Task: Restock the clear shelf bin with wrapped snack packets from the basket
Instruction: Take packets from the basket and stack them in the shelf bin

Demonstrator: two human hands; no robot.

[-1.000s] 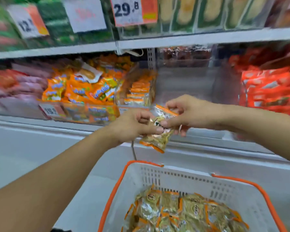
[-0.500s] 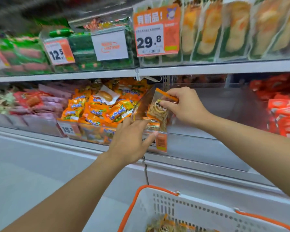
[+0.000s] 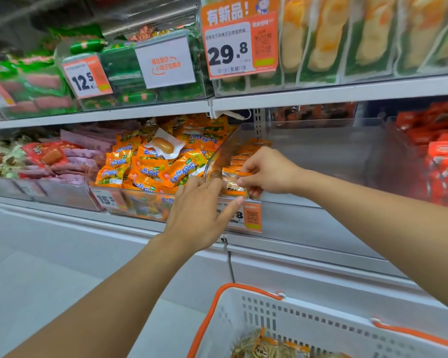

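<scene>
My right hand pinches a clear snack packet with orange edges at the front left corner of the clear shelf bin. A short row of like packets stands along the bin's left wall behind it. My left hand is spread open just below and left of the packet, fingertips at the bin's front lip. The white basket with orange rim sits low at the bottom, with more packets inside.
An orange price tag hangs on the bin's front. A bin of orange sausage packs stands to the left, red packs to the right. The upper shelf carries green packs and price tags. A white freezer lid lies below.
My right hand has lowered the packet from above the bin's left wall into the front corner. My left hand rose to the bin's front lip. The view has come closer.
</scene>
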